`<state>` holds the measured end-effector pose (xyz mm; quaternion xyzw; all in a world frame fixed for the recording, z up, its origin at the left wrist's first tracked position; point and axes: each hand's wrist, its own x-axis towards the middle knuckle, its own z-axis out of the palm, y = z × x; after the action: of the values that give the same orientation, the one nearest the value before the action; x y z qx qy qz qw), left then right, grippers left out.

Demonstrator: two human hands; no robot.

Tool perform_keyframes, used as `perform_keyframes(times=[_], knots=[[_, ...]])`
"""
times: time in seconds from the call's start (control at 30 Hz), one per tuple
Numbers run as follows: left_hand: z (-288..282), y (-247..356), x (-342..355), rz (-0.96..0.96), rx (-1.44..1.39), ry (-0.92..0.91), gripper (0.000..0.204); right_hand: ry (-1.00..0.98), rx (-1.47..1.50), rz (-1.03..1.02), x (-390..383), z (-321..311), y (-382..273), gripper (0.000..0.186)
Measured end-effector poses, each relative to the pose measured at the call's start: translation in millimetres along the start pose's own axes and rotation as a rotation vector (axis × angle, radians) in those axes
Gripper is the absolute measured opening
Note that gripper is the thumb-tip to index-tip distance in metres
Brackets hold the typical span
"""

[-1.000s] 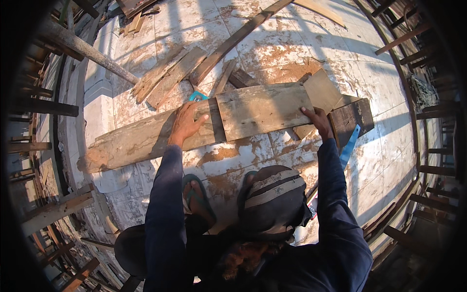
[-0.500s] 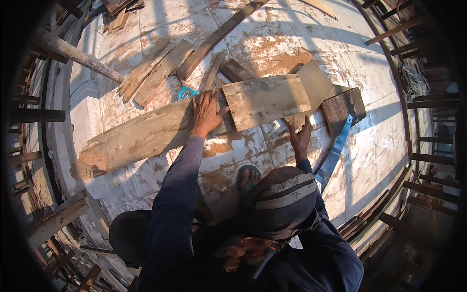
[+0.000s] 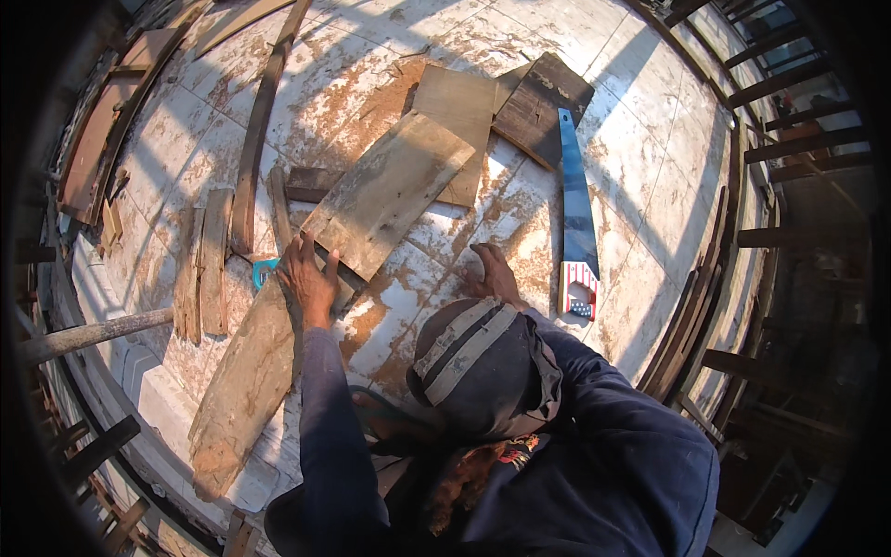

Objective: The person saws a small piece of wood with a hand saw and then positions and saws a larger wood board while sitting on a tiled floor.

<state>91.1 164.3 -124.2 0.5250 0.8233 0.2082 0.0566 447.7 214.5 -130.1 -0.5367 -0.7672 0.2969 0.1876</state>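
Observation:
My left hand (image 3: 308,276) is open, its fingers spread at the top end of a long weathered board (image 3: 246,395) and by the lower corner of a shorter plank (image 3: 390,190). My right hand (image 3: 494,278) is open above the floor, fingers apart and nothing in them. Under the shorter plank lies another wide board (image 3: 455,111), with a dark wooden piece (image 3: 546,102) beside it. To the right of my right hand lies a hand saw (image 3: 578,218) with a blue blade and a patterned handle. A teal tape measure (image 3: 264,271) sits next to my left hand, partly hidden.
A long narrow timber (image 3: 260,139) runs away across the dusty tiled floor (image 3: 631,176). Narrow wood offcuts (image 3: 215,260) lie at the left, near a round pole (image 3: 102,334). Stacked strips (image 3: 691,325) line the right edge, and sawdust (image 3: 390,107) is heaped behind the boards.
The view has turned, so the boards and saw appear rotated, and the saw's handle now shows. My right hand is farther from the planks. My left hand stays at the long board's end.

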Motion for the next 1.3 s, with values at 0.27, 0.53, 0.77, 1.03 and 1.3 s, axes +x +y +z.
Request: perform_keyframes(times=[0.27,0.53,0.77,1.03,1.3], knots=[[-12.1,15.3,-2.9,-0.010,-0.004,0.030,0.066,0.339,0.069,0.203,1.2,-65.4,67.0,0.033],[-20.0,48.6,-16.8,0.179,0.025,-0.364,0.097,0.345,0.206,-0.044,176.5,-38.3,55.0,0.049],[-29.7,34.2,-20.3,0.297,0.076,-0.152,0.088,0.145,0.676,0.367,228.7,-28.9,18.2,0.041],[-32.1,31.8,-26.5,0.286,-0.035,-0.139,0.066,0.136,0.991,0.229,247.1,-72.7,-51.1,0.031],[-87.9,51.7,4.9,-0.232,-0.276,0.082,0.052,0.032,0.911,-0.055,264.1,-108.0,-82.0,0.033]])
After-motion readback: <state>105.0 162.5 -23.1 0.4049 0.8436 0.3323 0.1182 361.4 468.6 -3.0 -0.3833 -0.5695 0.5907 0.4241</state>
